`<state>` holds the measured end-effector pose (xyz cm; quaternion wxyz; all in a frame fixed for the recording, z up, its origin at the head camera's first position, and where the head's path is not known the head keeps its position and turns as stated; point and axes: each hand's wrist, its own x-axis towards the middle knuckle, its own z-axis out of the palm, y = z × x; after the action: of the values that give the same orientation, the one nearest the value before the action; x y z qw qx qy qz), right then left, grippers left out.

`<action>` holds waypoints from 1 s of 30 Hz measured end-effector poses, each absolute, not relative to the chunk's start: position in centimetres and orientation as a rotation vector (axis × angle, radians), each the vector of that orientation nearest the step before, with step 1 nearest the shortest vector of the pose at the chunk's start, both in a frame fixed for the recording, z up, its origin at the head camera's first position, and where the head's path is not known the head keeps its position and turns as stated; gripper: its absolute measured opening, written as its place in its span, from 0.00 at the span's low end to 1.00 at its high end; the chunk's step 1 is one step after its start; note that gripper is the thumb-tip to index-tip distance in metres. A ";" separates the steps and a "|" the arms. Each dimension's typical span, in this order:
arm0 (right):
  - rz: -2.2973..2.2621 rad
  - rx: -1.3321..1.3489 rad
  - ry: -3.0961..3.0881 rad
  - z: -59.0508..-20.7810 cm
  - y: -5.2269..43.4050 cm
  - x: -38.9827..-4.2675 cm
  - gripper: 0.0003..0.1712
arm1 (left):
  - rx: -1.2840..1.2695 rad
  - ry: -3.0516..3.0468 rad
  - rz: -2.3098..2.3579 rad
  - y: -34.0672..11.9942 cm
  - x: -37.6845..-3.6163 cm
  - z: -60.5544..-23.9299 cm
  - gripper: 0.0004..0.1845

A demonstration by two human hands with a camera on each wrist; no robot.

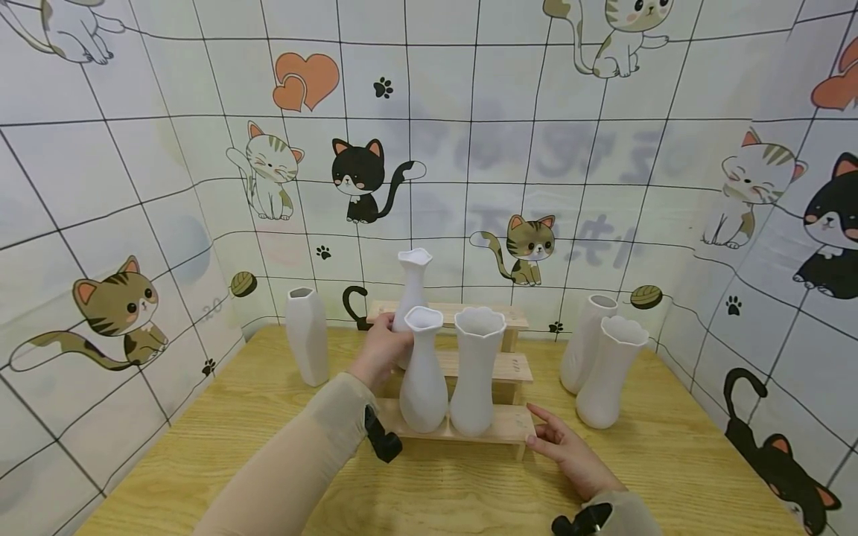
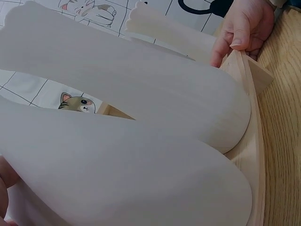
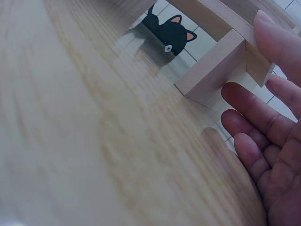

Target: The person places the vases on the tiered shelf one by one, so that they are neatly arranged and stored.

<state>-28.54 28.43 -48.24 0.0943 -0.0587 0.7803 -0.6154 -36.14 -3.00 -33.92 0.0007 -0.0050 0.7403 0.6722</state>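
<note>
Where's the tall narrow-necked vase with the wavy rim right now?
In the head view the tall vase stands on the stepped wooden rack, centre of the table, behind the two front vases; the left hand grips its lower body.

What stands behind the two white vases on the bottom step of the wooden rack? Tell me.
A taller white vase on a higher step, gripped low by the left hand. Its base is covered by the front vases and the hand.

six white vases (image 1: 423, 372), one wooden rack (image 1: 507, 424)
</note>
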 end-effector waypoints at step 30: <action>-1.824 -0.086 2.349 -48.3 28.3 -28.6 0.39 | -0.044 2.239 2.131 -2.6 -36.1 -33.9 0.32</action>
<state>-28.57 28.28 -48.29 0.0831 -0.0289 0.7868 -0.6109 -36.13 -2.55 -33.95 0.0251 -0.0142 0.7240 0.6892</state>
